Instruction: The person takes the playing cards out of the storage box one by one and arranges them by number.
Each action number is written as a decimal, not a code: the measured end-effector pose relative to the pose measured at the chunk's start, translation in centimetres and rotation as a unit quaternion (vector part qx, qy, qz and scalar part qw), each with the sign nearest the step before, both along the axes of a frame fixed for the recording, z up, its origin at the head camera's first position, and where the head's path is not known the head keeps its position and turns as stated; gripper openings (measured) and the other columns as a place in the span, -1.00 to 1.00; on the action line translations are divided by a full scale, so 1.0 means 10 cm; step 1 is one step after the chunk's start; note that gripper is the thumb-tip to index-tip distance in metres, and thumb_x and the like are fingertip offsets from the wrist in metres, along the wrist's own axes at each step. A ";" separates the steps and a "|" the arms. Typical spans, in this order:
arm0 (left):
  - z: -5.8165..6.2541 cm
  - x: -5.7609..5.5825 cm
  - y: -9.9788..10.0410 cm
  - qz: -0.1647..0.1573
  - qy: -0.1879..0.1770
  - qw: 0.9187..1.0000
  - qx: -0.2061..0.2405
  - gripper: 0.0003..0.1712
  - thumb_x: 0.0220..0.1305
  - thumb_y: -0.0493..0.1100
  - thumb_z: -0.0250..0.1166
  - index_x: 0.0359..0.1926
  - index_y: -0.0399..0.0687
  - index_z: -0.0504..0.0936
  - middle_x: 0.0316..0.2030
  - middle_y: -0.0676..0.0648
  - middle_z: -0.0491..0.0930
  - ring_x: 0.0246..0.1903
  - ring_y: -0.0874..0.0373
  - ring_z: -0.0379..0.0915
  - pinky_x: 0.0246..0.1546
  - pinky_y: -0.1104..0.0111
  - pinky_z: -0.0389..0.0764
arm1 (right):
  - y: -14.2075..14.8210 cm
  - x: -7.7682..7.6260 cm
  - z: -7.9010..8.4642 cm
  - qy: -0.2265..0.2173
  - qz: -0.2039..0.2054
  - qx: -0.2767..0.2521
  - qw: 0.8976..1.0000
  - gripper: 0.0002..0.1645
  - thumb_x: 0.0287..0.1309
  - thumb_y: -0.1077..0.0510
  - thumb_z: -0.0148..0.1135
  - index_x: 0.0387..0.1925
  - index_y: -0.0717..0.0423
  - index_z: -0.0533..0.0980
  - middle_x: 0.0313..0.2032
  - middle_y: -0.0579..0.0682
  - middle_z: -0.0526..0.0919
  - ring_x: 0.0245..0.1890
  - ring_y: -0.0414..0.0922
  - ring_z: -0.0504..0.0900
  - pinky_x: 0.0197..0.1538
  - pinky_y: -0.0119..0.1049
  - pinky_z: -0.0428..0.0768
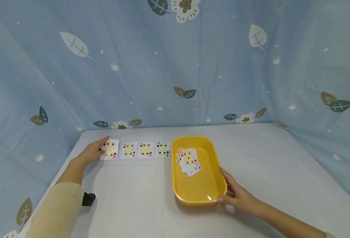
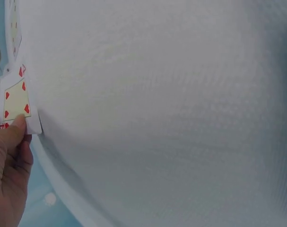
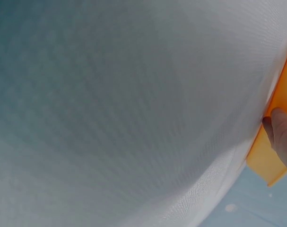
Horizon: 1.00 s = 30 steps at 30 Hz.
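At the left end of a row of playing cards, my left hand (image 1: 92, 152) pinches a red hearts playing card (image 1: 111, 150). In the left wrist view the thumb lies over the face of that card (image 2: 18, 101), close to its corner. To its right lie a four of diamonds (image 1: 128, 150), a four with red hearts (image 1: 145, 149) and a four of spades (image 1: 162, 149), all face up. My right hand (image 1: 237, 196) grips the near right corner of a yellow plastic tray (image 1: 200, 196), fingers along its outer side. Inside the tray is a small overlapping pile of cards, with a five of diamonds (image 1: 188, 158) on top.
A white cloth (image 1: 127, 198) covers the table. Behind it and at both sides hangs a blue curtain (image 1: 151, 76) with leaf prints. A small black device (image 1: 88, 199) shows beside the left sleeve (image 1: 60, 205).
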State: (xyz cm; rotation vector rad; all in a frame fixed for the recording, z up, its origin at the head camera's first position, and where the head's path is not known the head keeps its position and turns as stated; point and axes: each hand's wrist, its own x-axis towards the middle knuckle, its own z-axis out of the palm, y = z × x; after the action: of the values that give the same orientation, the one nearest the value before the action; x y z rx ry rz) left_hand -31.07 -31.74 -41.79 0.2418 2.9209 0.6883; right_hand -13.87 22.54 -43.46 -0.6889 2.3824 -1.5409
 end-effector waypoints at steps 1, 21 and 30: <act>0.00 0.00 0.00 0.007 -0.004 1.000 0.003 -0.14 0.26 -0.37 0.17 0.45 -0.27 -0.12 0.19 -0.51 0.25 -0.07 -0.23 0.34 0.04 -0.09 0.40 | 0.00 0.00 0.00 0.001 0.000 0.001 1.000 0.06 0.19 0.22 0.24 0.45 0.22 -0.25 0.39 0.47 -0.18 0.20 0.43 0.27 0.11 -0.01 0.45; -0.03 0.00 0.02 0.026 0.005 0.999 0.027 -0.20 0.13 -0.30 0.34 0.29 -0.54 0.14 -0.10 -0.43 0.43 -0.16 -0.18 0.38 -0.13 0.07 0.47 | 0.00 -0.02 -0.01 0.000 -0.004 0.004 1.000 0.05 0.20 0.23 0.22 0.46 0.21 -0.25 0.40 0.44 -0.22 0.24 0.45 0.21 0.12 0.02 0.43; -0.11 0.08 0.02 0.048 0.015 0.998 0.049 -0.29 0.19 -0.30 0.29 0.27 -0.54 0.21 -0.01 -0.45 0.40 -0.05 -0.24 0.35 0.01 -0.06 0.41 | 0.01 0.00 0.00 -0.017 0.003 -0.001 1.000 0.04 0.23 0.22 0.19 0.47 0.16 -0.28 0.41 0.43 -0.26 0.27 0.46 0.14 0.14 0.02 0.40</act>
State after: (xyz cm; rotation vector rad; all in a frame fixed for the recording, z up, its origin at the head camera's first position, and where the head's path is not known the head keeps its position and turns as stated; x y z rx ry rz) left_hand -30.28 -31.51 -42.90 0.1228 2.9478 0.8499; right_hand -13.82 22.68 -43.47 -0.6653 2.3522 -1.5409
